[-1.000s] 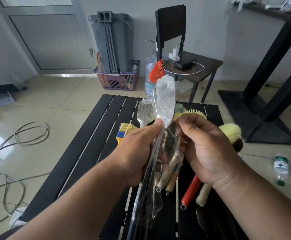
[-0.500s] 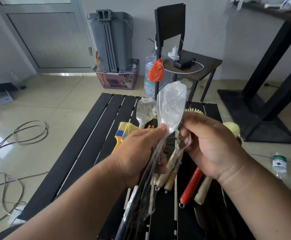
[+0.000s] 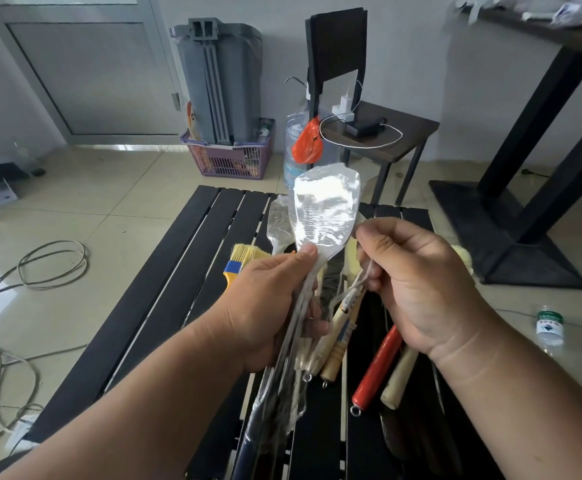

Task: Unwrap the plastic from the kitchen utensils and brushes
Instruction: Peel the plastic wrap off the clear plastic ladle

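Left hand [image 3: 265,306] grips the wrapped utensil [image 3: 324,209] at its neck, above the surface [image 3: 164,292]; right hand [image 3: 417,285] pinches a twisted strand of plastic [image 3: 360,282]. Risk: the strand may snap or the utensil slip. Open room left; brushes [image 3: 334,337] crowd beneath
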